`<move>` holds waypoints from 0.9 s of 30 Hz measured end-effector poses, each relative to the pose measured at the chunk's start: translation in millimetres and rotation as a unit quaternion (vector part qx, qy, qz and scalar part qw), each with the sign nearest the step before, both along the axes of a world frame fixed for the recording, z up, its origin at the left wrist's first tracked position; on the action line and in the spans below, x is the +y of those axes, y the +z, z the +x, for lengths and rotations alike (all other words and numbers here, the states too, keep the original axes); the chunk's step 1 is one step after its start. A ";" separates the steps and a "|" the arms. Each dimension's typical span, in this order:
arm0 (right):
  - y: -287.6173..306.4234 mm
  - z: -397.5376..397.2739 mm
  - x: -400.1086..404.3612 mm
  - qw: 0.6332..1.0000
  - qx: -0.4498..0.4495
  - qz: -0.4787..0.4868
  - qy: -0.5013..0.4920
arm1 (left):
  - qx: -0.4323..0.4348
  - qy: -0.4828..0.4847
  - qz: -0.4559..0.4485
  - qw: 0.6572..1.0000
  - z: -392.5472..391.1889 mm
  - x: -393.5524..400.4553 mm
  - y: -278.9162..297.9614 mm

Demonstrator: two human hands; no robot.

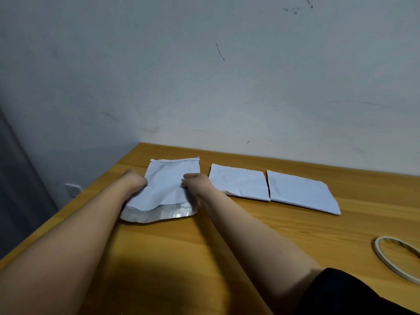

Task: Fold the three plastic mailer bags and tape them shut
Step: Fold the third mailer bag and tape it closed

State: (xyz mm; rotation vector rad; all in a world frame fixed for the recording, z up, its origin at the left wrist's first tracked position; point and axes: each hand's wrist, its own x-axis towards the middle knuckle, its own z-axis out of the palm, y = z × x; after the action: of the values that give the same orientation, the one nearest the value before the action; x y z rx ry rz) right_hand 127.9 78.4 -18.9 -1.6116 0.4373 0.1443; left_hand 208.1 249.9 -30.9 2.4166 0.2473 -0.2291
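Observation:
Three white plastic mailer bags lie in a row on the wooden table (204, 246). The left bag (168, 183) lies lengthwise, its near end open with the grey inner flap showing. My left hand (135, 181) grips its left edge and my right hand (196, 181) grips its right edge, both around the bag's middle. The middle bag (238, 181) and the right bag (300, 192) lie folded and flat, side by side, apart from both hands.
A thin roll of tape (400, 260) lies at the table's right edge. A grey wall (204, 76) stands right behind the table. The table's left edge runs diagonally past a wall socket (73, 189). My black sleeve (354, 294) shows at bottom right.

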 end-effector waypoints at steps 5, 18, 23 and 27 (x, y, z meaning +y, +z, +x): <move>8.3 -22.1 -1.9 0.998 -0.011 -0.025 0.058 | 0.064 -0.033 -0.038 0.997 -31.6 9.4 19.7; 50.3 -109.1 -16.1 0.985 -0.020 0.109 0.132 | 0.206 0.079 -0.558 0.800 -164.0 13.1 43.1; 56.9 -144.8 -23.4 0.974 -0.036 0.144 0.172 | 0.166 0.007 -0.566 0.808 -190.2 3.2 32.9; 55.2 -169.3 -38.9 0.964 -0.063 0.124 0.226 | 0.116 0.011 -0.527 0.842 -187.4 -8.1 26.2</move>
State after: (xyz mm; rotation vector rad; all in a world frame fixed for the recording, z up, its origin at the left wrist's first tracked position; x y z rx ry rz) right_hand -41.4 39.5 36.3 -1.4387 -0.0549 0.4232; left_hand 20.7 241.8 -4.7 1.2822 0.1816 -0.4948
